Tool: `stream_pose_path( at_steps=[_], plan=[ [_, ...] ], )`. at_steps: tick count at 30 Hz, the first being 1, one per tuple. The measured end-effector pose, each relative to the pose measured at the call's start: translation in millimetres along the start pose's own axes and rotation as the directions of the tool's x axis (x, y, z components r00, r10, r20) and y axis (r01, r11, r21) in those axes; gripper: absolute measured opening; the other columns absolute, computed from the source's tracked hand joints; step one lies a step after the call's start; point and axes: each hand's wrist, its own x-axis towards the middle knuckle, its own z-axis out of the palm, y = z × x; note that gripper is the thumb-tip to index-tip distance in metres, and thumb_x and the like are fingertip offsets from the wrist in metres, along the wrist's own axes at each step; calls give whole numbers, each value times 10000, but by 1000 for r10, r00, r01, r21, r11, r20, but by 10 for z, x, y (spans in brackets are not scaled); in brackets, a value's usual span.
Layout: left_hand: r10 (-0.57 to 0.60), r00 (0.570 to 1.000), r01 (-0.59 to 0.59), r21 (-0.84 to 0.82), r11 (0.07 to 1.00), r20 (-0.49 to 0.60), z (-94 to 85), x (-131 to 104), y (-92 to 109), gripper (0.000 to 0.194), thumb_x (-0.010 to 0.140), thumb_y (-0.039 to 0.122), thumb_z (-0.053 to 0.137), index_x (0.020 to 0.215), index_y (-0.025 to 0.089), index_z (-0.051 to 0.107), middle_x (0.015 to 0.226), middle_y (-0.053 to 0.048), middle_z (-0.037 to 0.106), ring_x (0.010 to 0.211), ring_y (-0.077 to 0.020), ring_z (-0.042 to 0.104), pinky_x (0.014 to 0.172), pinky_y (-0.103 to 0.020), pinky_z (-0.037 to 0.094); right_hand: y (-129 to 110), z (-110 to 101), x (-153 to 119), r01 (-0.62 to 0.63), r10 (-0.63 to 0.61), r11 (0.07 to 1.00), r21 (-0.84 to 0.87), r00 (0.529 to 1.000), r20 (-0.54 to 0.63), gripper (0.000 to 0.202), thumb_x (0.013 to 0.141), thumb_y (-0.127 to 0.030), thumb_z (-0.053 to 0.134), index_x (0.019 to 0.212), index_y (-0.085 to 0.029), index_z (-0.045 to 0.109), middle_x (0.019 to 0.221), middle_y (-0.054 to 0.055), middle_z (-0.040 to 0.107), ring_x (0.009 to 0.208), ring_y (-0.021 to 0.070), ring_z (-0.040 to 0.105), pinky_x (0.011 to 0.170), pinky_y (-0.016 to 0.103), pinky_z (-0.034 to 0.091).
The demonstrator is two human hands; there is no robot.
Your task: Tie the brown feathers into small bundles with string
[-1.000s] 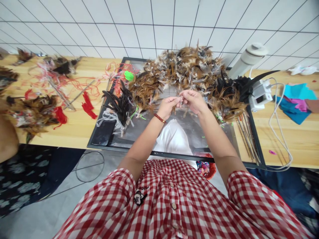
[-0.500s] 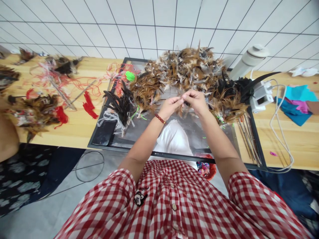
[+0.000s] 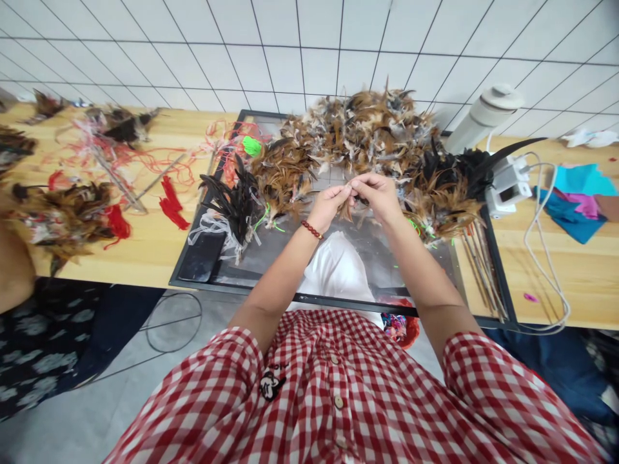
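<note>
My left hand and my right hand meet fingertip to fingertip over the dark framed tray. Both pinch a small brown feather bundle that hangs below the fingers; its upper part is hidden by them. Behind them lies a large heap of brown feathers. Bunches of brown feathers tied with green are left of my hands, and another such bunch is to the right. Black feathers with pale ties lie at the tray's left.
A black phone lies in the tray's left corner. Thin sticks lie at its right. Beyond are a white bottle, a white charger with a cable, and coloured cloth. Another person's arm shows at far left.
Brown feathers now show more clearly below my joined fingers, where a darker bit hung nearer my right hand before. My hands have barely shifted.
</note>
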Motion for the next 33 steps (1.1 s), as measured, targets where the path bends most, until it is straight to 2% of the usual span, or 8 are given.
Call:
stream_pose_path(
  at_steps=[4, 10, 13, 16, 19, 23, 29, 33],
  plan=[
    [-37, 999, 36, -33, 999, -4, -9, 4, 5, 352, 833, 489, 806, 767, 164, 690, 609, 28, 618, 621, -107, 658, 708, -256, 519, 25, -107, 34, 175, -174, 964, -198, 984, 26, 491, 792, -725, 740, 911, -254, 810, 961, 69, 749, 955, 219, 696, 911, 406, 580],
    [10, 1000, -11, -49, 999, -12, -11, 11, -24, 443, 808, 521, 815, 636, 156, 633, 598, 20, 626, 605, -91, 640, 661, -223, 494, 44, -245, 58, 382, -286, 870, -312, 906, 314, 554, 912, -724, 596, 1201, -296, 797, 1388, 103, 675, 1329, 260, 613, 1199, 497, 434],
    [-16, 999, 14, -60, 998, -40, 15, 1, -7, 374, 818, 476, 821, 703, 153, 674, 576, 39, 606, 582, -77, 616, 679, -212, 502, 89, -260, 72, 336, -249, 901, -274, 919, 306, 614, 900, -742, 597, 1259, -274, 769, 1347, 107, 698, 1299, 268, 637, 1166, 495, 475],
    [-9, 1000, 8, -64, 998, -8, 30, -15, 17, 379, 822, 472, 820, 685, 153, 668, 578, 35, 609, 593, -76, 614, 678, -205, 494, 104, -222, 61, 194, -148, 970, -145, 948, 282, 625, 834, -747, 685, 1250, -286, 757, 1242, 78, 728, 1008, 223, 729, 921, 421, 613],
    [19, 997, -15, -52, 999, 77, 16, -23, 21, 440, 775, 517, 847, 630, 152, 648, 584, 19, 620, 623, -90, 631, 671, -208, 481, 71, -150, 28, 93, -84, 995, -25, 967, 241, 528, 775, -714, 772, 998, -236, 787, 1112, 68, 732, 737, 146, 687, 656, 315, 595],
    [19, 989, -20, 10, 1000, 148, -26, -20, 7, 456, 721, 578, 866, 684, 150, 713, 653, -3, 689, 650, -98, 630, 714, -226, 496, 41, -69, 14, 90, -88, 996, -8, 985, 151, 538, 709, -715, 823, 719, -195, 686, 925, 45, 674, 619, 101, 580, 536, 265, 511],
    [22, 1000, -22, 81, 996, 11, -62, 6, 35, 319, 790, 417, 855, 679, 148, 723, 590, 11, 650, 645, -96, 624, 687, -206, 473, 62, -183, 87, 148, -143, 951, -273, 989, 37, 383, 843, -576, 737, 779, -198, 721, 860, 41, 679, 741, 147, 607, 709, 294, 517],
    [-22, 975, 12, -45, 999, -223, -71, 37, 82, 263, 903, 288, 746, 693, 149, 670, 558, 33, 598, 620, -94, 646, 688, -207, 475, -57, -375, 83, 189, 41, 635, -749, 960, 277, 118, 800, -195, 715, 877, -182, 802, 898, 60, 750, 845, 186, 651, 810, 305, 470]
  ],
)
